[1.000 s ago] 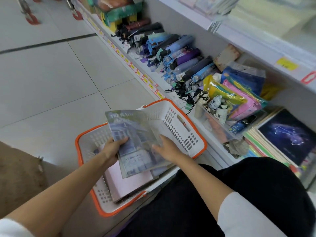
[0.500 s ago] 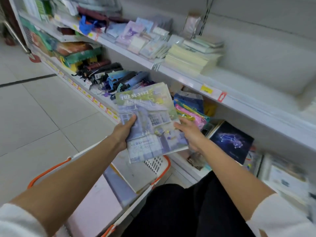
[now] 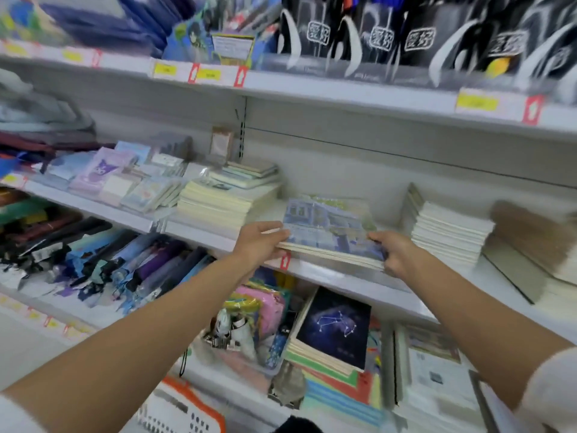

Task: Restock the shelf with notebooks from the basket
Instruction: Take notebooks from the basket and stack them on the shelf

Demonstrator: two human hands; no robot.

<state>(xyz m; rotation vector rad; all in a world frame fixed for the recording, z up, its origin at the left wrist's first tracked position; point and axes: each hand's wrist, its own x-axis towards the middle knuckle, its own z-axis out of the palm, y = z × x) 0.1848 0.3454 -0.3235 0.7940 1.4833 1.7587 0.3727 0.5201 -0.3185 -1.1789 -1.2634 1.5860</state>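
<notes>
Notebooks (image 3: 331, 232), a thin stack lying flat at the front of the middle shelf (image 3: 337, 275), in the gap between a cream pile (image 3: 224, 204) on the left and a white pile (image 3: 446, 232) on the right. Gripped at the 2 near corners by left hand (image 3: 259, 242) and right hand (image 3: 396, 251). Judged mid-placement: not yet released or pushed back. Basket (image 3: 187, 410) near, low; contents blurred, so remaining stock impossible to tell.

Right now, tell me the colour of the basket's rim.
The basket rim is orange, seen low in the head view.
</notes>
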